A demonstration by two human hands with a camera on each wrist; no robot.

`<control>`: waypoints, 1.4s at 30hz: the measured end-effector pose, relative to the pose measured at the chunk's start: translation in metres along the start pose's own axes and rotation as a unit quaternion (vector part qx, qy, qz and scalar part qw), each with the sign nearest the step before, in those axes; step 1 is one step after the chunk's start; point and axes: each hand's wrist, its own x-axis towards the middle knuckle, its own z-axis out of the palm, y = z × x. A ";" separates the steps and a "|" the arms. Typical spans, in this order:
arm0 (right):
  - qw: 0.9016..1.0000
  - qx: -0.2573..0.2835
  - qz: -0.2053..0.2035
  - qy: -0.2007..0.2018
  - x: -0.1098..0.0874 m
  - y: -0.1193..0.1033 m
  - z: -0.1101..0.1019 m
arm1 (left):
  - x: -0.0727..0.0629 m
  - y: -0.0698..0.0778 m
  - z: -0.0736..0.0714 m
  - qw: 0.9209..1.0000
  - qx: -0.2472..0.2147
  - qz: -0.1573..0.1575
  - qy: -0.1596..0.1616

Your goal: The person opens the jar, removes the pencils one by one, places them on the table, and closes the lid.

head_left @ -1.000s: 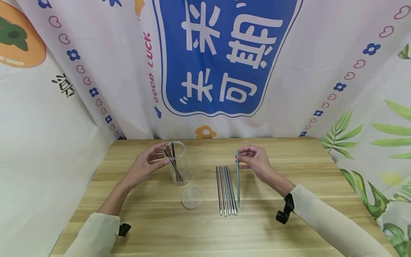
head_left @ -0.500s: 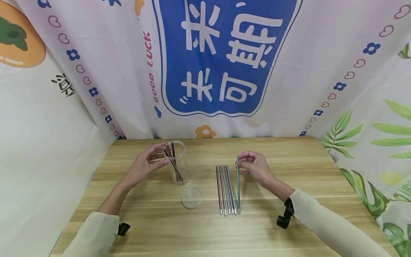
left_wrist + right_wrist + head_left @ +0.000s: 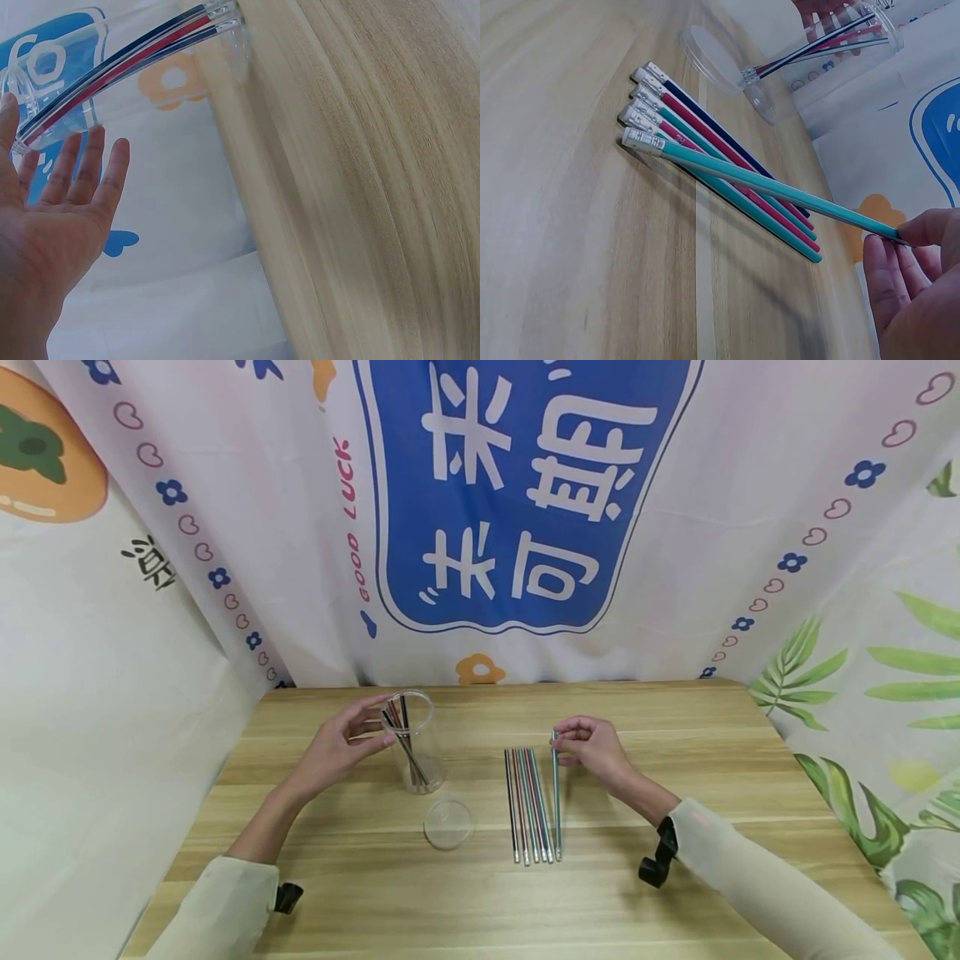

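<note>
Writing first: we read GOOD LUCK in pink letters point(image 3: 352, 518) on the backing cloth point(image 3: 690, 593), set sideways, running upward. Beside it, a blue panel point(image 3: 405, 485) bears 未来可期 in white, also sideways. A dark character point(image 3: 150, 560) at the far left we cannot make out. Faint print on a pink pencil point(image 3: 679, 136) is too small to read.

Right hand point(image 3: 596, 747): grip pinching the teal pencil point(image 3: 557, 797) near its far end. Long axis runs near to far; eraser end points toward the person and sits low, far end raised. We cannot tell whether the eraser touches the surface point(image 3: 360, 885). Its place: just right of a row of five pencils point(image 3: 531, 806), erasers likewise toward the person.

Left hand point(image 3: 337, 752): grip curved about the clear jar point(image 3: 432, 760), thumb and fingers at the upper wall. Inside, dark and red pencils point(image 3: 120, 67) lean together, eraser ends down. A clear round lid point(image 3: 447, 824) lies on the surface near the jar's foot.
</note>
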 end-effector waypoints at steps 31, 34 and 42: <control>0.996 -0.036 0.077 -0.014 0.026 0.021 0.011 | -0.002 -0.002 0.001 1.000 -0.004 0.001 0.004; 0.996 -0.049 0.074 -0.016 0.026 0.021 0.012 | -0.002 -0.001 0.001 1.000 -0.009 0.000 0.004; 0.995 -0.069 0.078 -0.011 0.027 0.022 0.015 | -0.002 0.000 0.001 1.000 -0.011 0.000 0.003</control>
